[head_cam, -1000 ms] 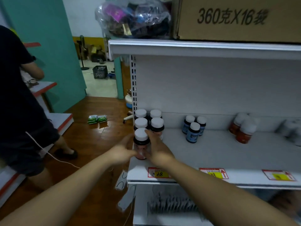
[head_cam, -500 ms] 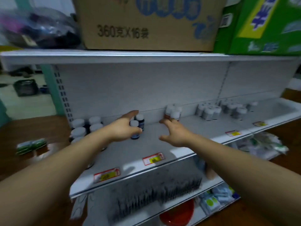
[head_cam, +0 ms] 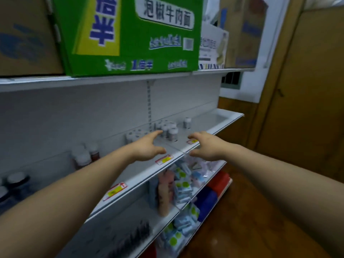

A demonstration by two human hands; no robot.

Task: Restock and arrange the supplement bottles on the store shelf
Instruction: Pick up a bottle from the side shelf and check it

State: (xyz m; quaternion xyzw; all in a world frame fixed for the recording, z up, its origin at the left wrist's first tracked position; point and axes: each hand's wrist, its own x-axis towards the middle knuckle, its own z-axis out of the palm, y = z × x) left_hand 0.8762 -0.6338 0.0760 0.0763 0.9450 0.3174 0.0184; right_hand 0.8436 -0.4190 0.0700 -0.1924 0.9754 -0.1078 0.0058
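Both my hands reach out over the white shelf (head_cam: 143, 174), empty, fingers spread. My left hand (head_cam: 147, 148) hovers just short of a cluster of white-capped clear bottles (head_cam: 168, 130), its fingertips close to them. My right hand (head_cam: 206, 146) hangs over the shelf's front edge, to the right of that cluster. A single bottle (head_cam: 187, 122) stands farther right. Behind my left forearm are red-brown bottles with white caps (head_cam: 84, 155), and dark bottles (head_cam: 15, 181) sit at the far left. Another group of white caps (head_cam: 135, 135) stands by the back wall.
A green noodle carton (head_cam: 130, 34) and brown cartons (head_cam: 24, 34) sit on the shelf above. Lower shelves hold packets (head_cam: 183, 185) and combs (head_cam: 130, 237). Price tags (head_cam: 163, 159) line the shelf edge. A wooden wall (head_cam: 301, 108) and floor lie to the right.
I let go of the bottle at the shelf's left end. Both hands and my view swept right along the shelf to the clear bottles near its right end.
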